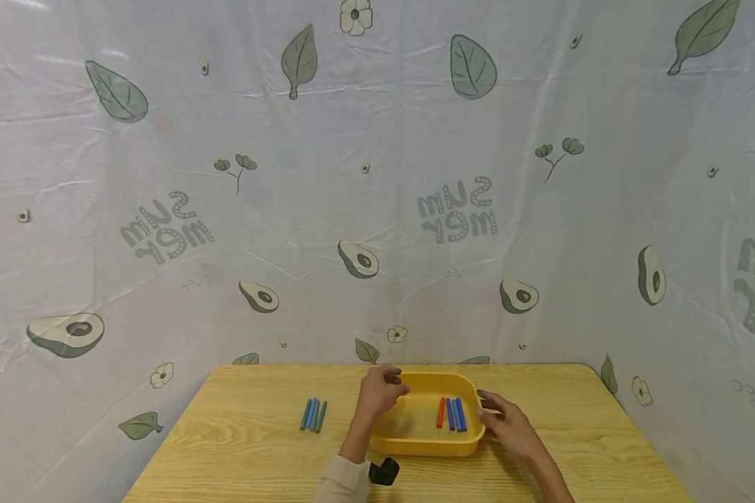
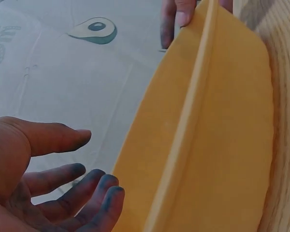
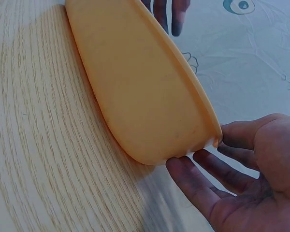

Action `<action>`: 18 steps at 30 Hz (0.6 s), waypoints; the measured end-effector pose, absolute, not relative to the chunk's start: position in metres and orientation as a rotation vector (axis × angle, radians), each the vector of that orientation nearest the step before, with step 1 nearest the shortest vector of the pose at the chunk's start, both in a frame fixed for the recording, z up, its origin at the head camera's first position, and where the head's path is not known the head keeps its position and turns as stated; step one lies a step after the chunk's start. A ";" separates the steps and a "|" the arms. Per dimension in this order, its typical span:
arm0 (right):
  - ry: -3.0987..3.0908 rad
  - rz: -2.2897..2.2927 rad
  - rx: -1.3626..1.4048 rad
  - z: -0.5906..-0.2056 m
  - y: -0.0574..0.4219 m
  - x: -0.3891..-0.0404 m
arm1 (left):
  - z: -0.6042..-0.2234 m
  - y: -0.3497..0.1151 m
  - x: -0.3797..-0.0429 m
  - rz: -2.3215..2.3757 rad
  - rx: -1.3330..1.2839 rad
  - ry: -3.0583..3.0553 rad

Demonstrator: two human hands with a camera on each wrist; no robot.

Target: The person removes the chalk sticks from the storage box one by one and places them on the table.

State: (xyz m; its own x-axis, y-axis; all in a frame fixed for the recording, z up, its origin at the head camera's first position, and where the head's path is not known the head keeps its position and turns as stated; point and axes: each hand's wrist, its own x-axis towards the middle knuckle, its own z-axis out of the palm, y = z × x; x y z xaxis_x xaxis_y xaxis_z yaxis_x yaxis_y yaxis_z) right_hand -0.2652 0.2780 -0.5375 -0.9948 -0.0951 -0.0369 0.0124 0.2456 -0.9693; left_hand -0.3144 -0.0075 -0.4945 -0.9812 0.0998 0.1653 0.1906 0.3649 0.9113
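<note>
Tray (image 1: 423, 447) lies near desk's (image 1: 245, 419) far edge, partly hidden by spread left hand (image 1: 382, 388). Right hand (image 1: 509, 423) pinches its right end.

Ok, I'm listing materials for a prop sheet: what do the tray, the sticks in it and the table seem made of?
Tray: probably moulded plastic, low sheen; its yellow wall is smooth and seamless where visible.
Sticks: perhaps chalk, pastel or crayon; solid-coloured, too small to judge finish.
Table: wood or wood-look laminate; grain shows, fairly matte.
</note>
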 end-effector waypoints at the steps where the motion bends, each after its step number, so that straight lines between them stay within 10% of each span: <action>1: 2.412 -1.875 -0.078 -0.537 0.278 -0.265 | -0.496 -0.005 -0.314 -1.720 -0.269 -2.532; 18: 2.416 -1.853 -0.175 -0.541 0.282 -0.267 | -0.529 0.039 -0.320 -1.992 -0.248 -2.583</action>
